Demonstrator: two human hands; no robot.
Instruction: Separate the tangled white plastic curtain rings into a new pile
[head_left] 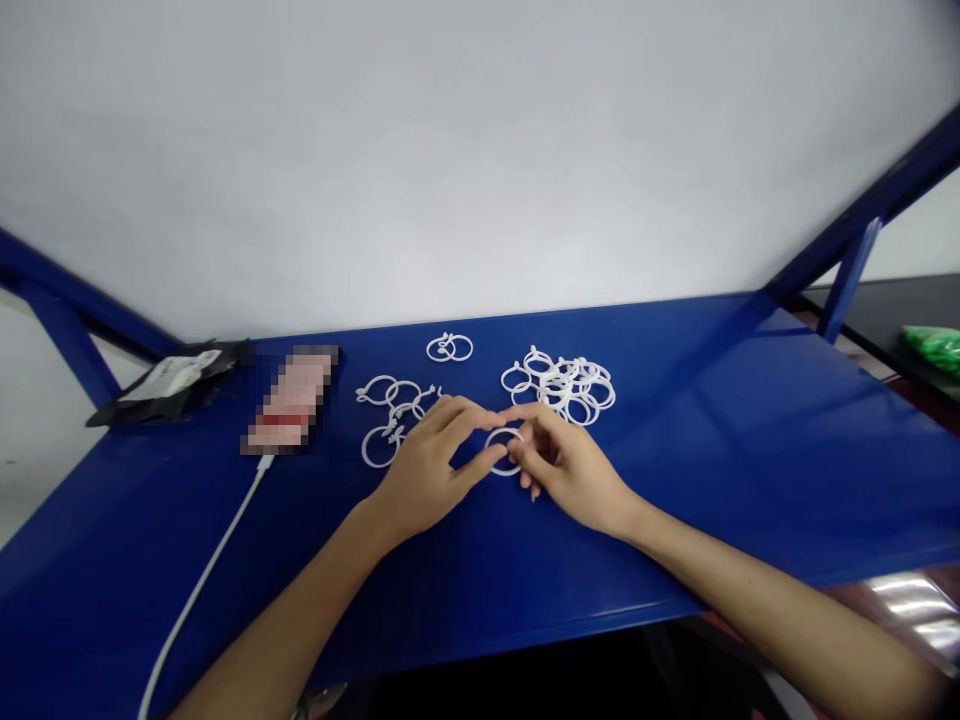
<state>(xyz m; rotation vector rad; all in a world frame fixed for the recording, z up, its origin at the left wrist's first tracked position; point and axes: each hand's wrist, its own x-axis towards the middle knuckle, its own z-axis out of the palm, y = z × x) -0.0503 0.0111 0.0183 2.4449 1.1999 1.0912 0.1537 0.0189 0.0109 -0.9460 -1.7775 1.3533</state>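
The rings (pixel 556 381) look like smooth plastic — the tabletop (pixel 712 430), glossy painted metal.

The one camera is worn on the head, above and behind the fingers (pixel 466 413), and faces forward and down at them across the blue table (pixel 712 460); it sits near, with the left hand (pixel 427 460) and right hand (pixel 581 468) just below mid-view, taking in the table's front edge (pixel 540 632) nearer than the fingers and the pale wall (pixel 480 170) beyond them
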